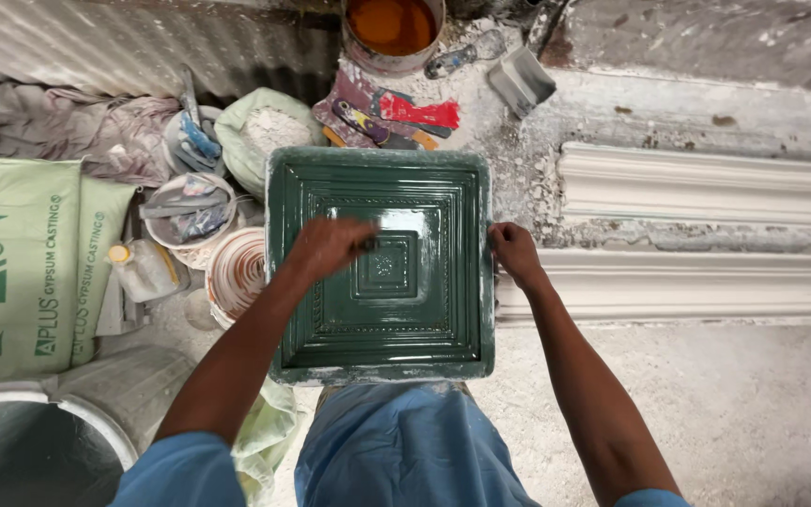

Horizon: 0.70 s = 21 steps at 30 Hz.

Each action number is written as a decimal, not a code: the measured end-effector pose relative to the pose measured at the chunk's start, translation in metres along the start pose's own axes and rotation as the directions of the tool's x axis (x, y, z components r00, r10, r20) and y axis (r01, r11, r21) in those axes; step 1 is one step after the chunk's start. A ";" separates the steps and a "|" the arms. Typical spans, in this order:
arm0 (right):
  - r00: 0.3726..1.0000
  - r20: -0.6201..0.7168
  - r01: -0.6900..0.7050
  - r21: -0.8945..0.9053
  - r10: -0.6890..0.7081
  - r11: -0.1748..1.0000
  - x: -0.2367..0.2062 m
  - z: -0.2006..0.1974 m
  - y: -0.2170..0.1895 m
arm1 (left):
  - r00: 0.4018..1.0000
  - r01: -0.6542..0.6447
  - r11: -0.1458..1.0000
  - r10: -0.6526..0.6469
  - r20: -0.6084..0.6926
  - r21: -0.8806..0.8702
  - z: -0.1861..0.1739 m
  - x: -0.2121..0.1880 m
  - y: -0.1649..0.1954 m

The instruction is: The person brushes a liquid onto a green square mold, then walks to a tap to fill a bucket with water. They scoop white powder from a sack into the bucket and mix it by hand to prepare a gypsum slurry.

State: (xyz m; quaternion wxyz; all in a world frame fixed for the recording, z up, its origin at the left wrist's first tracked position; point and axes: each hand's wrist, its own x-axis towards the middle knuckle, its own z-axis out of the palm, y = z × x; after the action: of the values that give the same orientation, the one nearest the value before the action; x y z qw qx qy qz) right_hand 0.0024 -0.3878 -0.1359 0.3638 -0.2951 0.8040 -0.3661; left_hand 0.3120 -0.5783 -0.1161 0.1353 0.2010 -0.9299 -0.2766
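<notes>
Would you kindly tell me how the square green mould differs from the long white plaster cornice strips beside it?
The square glossy green mould is dark and wet-looking, while the long white plaster cornice strips are pale and matt. The mould is square with stepped concentric frames; the strips run long and narrow. The left hand rests on the mould and the right hand grips its edge; the strips lie untouched. Both show ridged relief.

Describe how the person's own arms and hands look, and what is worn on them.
Both arms are bare from the short sleeves down. The left hand and right hand are bare too: no gloves, rings, watch or wristbands show. Short blue sleeves cover the upper arms, the left sleeve and right sleeve at the bottom edge of the picture, matching the blue clothing between them. The left hand is slightly blurred.
</notes>
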 end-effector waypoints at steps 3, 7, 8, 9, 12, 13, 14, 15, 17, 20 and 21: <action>0.991 -0.047 0.119 -0.116 -0.125 0.986 -0.017 -0.001 0.009 | 0.990 0.132 0.991 -0.131 -0.046 0.031 0.009 0.011 0.008; 0.981 -0.143 0.087 -0.286 -0.132 0.954 -0.071 0.000 0.024 | 0.944 0.217 0.965 -0.169 0.285 -0.145 0.038 -0.032 0.069; 0.984 -0.138 0.074 -0.271 -0.115 0.960 -0.090 -0.001 0.029 | 0.981 -0.105 0.986 0.124 0.149 -0.127 0.040 -0.039 0.076; 0.985 -0.137 0.065 -0.252 -0.103 0.965 -0.106 0.001 0.034 | 0.960 0.114 0.975 -0.059 0.273 -0.189 0.039 -0.037 0.072; 0.984 -0.168 0.018 -0.220 -0.056 0.975 -0.153 0.006 0.053 | 0.918 0.307 0.913 -0.209 0.336 -0.271 0.029 -0.016 0.046; 0.985 -0.171 -0.005 -0.218 -0.033 0.976 -0.161 0.008 0.059 | 0.994 0.049 0.965 -0.022 0.107 -0.257 0.024 -0.004 0.034; 0.984 -0.179 -0.023 -0.213 -0.015 0.977 -0.164 0.008 0.065 | 0.997 0.062 0.982 -0.052 0.061 -0.180 0.026 0.005 0.035; 0.983 -0.181 -0.041 -0.195 0.005 0.980 -0.170 0.009 0.070 | 0.996 0.085 0.991 -0.083 0.019 -0.105 0.030 0.010 0.038; 0.984 -0.174 -0.079 -0.162 0.050 0.984 -0.174 0.012 0.079 | 0.999 0.034 0.998 -0.032 0.028 -0.046 0.047 0.011 0.056; 0.976 -0.150 -0.179 -0.133 0.159 0.975 -0.175 0.015 0.084 | 0.951 0.044 0.963 0.041 0.307 -0.264 0.065 0.011 0.086; 0.976 -0.146 -0.182 -0.123 0.163 0.976 -0.176 0.016 0.084 | 0.908 0.106 0.930 0.053 0.416 -0.351 0.063 0.017 0.086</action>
State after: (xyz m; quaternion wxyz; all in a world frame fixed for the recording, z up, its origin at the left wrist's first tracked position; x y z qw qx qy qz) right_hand 0.0964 -0.2165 -0.1465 0.3181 -0.2226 0.8724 -0.2969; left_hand 0.2486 -0.4907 -0.1160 -0.0357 0.1213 -0.8663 -0.4832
